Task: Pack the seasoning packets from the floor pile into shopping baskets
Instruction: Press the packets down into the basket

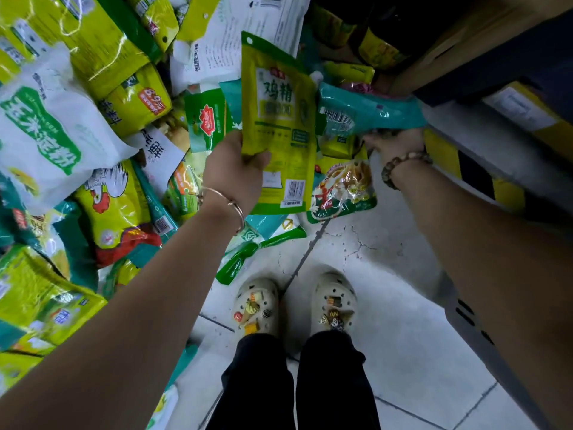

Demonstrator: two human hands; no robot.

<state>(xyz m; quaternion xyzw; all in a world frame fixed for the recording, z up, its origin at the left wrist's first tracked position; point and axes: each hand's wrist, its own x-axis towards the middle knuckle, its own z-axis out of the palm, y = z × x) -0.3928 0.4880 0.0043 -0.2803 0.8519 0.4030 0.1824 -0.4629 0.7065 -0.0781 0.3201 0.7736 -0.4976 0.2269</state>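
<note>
Glossy yellow-green plastic seasoning packet (pixel 279 119) is held at frame centre by the left hand (pixel 235 172), crumpled teal plastic packet (pixel 369 113) gripped centre-right by the right hand (pixel 397 144), above the floor pile (pixel 93 125); slick film may be dropped from edge grips.

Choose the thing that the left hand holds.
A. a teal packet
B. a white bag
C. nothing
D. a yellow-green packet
D: the left hand grips the yellow-green packet, with the thumb on its front, while the teal packet is in the right hand.
</note>
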